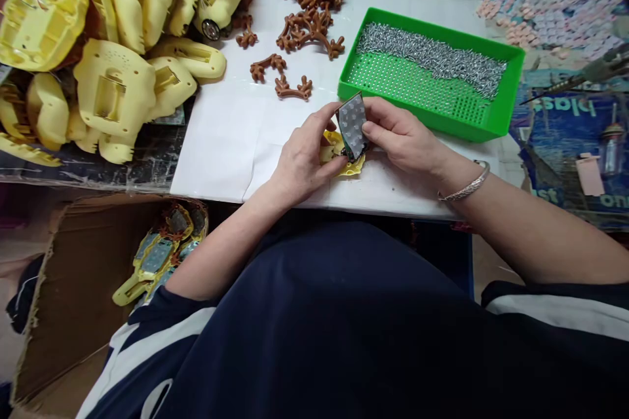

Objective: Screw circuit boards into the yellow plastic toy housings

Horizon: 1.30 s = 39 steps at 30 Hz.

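Note:
Between my hands a small grey panel (pixel 352 119) with pale dots stands tilted, dark bits at its lower edge. My right hand (pixel 400 134) pinches its right edge between thumb and fingers. On the other side my left hand (pixel 305 160) curls around, fingertips at the panel's upper left edge and thumb near its bottom. Under the panel lies a yellow plastic part (pixel 350 169), partly covered by the panel and my left thumb; whether my left hand also grips it is hidden. Behind my right hand is a green tray (pixel 427 114) of small silver screws (pixel 432 55).
Brown antler-shaped pieces (pixel 293 87) lie on the white sheet (pixel 221 150), more heaped behind. Yellow plastic shells (pixel 115 91) pile up at left. A cardboard box (pixel 73 288) below holds yellow assemblies (pixel 157 252). At right are a screwdriver bit (pixel 555 86) and many small pale pieces (pixel 565 6).

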Motion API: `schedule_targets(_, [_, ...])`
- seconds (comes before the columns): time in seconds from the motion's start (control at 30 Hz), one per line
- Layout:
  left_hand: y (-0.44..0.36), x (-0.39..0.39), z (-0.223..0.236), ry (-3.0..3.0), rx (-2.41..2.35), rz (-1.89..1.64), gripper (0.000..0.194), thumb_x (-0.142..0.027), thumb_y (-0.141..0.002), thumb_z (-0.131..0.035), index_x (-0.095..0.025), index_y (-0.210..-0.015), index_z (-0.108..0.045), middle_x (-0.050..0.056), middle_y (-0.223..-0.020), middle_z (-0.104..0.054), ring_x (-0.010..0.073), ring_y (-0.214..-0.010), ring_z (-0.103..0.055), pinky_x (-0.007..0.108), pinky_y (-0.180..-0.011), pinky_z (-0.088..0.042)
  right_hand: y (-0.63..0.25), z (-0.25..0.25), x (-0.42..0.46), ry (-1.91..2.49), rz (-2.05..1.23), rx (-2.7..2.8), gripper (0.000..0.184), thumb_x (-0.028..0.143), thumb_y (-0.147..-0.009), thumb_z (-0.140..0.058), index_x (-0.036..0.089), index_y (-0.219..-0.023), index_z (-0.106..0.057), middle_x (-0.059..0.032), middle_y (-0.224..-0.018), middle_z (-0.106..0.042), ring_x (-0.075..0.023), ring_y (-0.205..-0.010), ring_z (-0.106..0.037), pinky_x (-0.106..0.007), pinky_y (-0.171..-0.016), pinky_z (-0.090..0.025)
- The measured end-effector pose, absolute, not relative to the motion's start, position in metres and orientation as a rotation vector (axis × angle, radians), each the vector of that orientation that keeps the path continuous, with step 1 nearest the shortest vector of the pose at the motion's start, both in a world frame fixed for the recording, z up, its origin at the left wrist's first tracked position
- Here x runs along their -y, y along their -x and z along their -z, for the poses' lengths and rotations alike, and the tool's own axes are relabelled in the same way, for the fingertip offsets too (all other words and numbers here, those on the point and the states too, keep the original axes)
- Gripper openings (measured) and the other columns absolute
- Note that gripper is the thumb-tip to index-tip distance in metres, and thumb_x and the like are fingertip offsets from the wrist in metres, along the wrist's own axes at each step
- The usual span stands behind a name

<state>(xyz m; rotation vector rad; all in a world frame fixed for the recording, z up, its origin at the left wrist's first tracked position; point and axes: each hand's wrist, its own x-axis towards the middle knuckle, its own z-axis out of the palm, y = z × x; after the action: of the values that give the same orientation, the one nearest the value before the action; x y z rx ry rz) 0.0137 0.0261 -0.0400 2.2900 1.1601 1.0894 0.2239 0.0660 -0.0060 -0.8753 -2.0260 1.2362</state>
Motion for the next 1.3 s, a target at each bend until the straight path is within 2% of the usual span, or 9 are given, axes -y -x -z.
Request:
schedule_targets(0.13, [-0.014, -0.027, 0.041, -2.268, -1.139, -1.082, 0.072, -0.046, -0.093, -0.061, -0.028, -0.152, -0.025, 0.007, -0.127, -0.061, 0.0233, -0.107, -0.066, 0.038, -0.09, -0.058, -0.224, 0.006, -0.065, 0.843, -1.15, 2.096, 0.041, 0.051, -0.1, -0.049, 0.023, -0.128, -0.063, -0.0064, -0.128, -0.069, -0.0237, -0.119, -0.063, -0.046, -0.11, -0.049])
schedule_targets(0.27, [-0.013, -0.027, 0.041, -2.254, -1.129, -1.073, 0.076, -0.052, -0.093, -0.062, -0.029, -0.154, -0.022, 0.008, -0.128, -0.061, 0.0247, -0.108, -0.067, 0.039, -0.091, -0.058, -0.222, 0.002, -0.061, 0.933, -1.003, 2.169, 0.035, 0.042, -0.101, -0.047, 0.023, -0.126, -0.064, -0.0064, -0.125, -0.071, -0.0237, -0.113, -0.065, -0.045, -0.105, -0.052])
schedule_targets(0.53, [-0.01, -0.022, 0.025, -2.229, -1.08, -1.037, 0.089, -0.044, -0.093, -0.06, -0.026, -0.161, -0.005, 0.015, -0.143, -0.051, 0.0281, -0.118, -0.062, 0.042, -0.097, -0.056, -0.216, -0.011, -0.06, 1.129, -0.807, 2.335, 0.022, 0.025, -0.094, -0.051, 0.018, -0.105, -0.068, -0.0069, -0.097, -0.074, -0.0214, -0.086, -0.065, -0.035, -0.081, -0.049])
schedule_targets(0.7, [-0.002, -0.016, 0.017, -2.177, -1.113, -1.091, 0.089, -0.046, -0.093, -0.057, -0.033, -0.16, -0.002, 0.014, -0.144, -0.049, 0.0312, -0.124, -0.058, 0.047, -0.098, -0.056, -0.212, -0.016, -0.065, 1.13, -0.65, 2.506, 0.02, 0.027, -0.096, -0.051, 0.019, -0.101, -0.068, -0.0052, -0.09, -0.072, -0.0198, -0.08, -0.062, -0.032, -0.073, -0.044])
schedule_targets(0.8, [0.01, -0.011, 0.014, -2.223, -1.143, -1.073, 0.088, -0.053, -0.093, -0.057, -0.034, -0.16, -0.004, 0.015, -0.148, -0.046, 0.0333, -0.132, -0.053, 0.051, -0.107, -0.051, -0.21, -0.018, -0.065, 1.116, -0.535, 2.584, 0.02, 0.028, -0.097, -0.051, 0.02, -0.102, -0.068, -0.0067, -0.093, -0.071, -0.0213, -0.084, -0.062, -0.033, -0.075, -0.043])
schedule_targets(0.9, [0.024, -0.006, 0.016, -2.318, -1.124, -0.991, 0.092, -0.06, -0.089, -0.062, -0.031, -0.16, -0.012, 0.017, -0.151, -0.044, 0.0362, -0.135, -0.049, 0.054, -0.109, -0.047, -0.205, -0.024, -0.064, 1.135, -0.474, 2.64, 0.02, 0.026, -0.097, -0.051, 0.019, -0.104, -0.069, -0.0081, -0.098, -0.071, -0.0222, -0.089, -0.063, -0.034, -0.076, -0.043])
schedule_targets(1.1, [0.039, -0.002, 0.028, -2.286, -1.087, -0.927, 0.088, -0.056, -0.093, -0.061, -0.026, -0.161, -0.016, 0.015, -0.135, -0.057, 0.0281, -0.118, -0.06, 0.044, -0.105, -0.052, -0.192, -0.036, -0.067, 1.185, -0.427, 2.814, 0.021, 0.024, -0.097, -0.054, 0.015, -0.104, -0.072, -0.0106, -0.094, -0.071, -0.0241, -0.089, -0.065, -0.035, -0.073, -0.041])
schedule_targets(1.3, [0.038, -0.006, 0.03, -2.202, -1.067, -0.954, 0.088, -0.055, -0.091, -0.065, -0.027, -0.161, -0.019, 0.014, -0.137, -0.059, 0.0252, -0.112, -0.065, 0.04, -0.101, -0.054, -0.189, -0.031, -0.076, 0.937, -0.366, 2.915, 0.02, 0.023, -0.097, -0.054, 0.019, -0.103, -0.073, -0.007, -0.092, -0.072, -0.0213, -0.088, -0.064, -0.034, -0.072, -0.041])
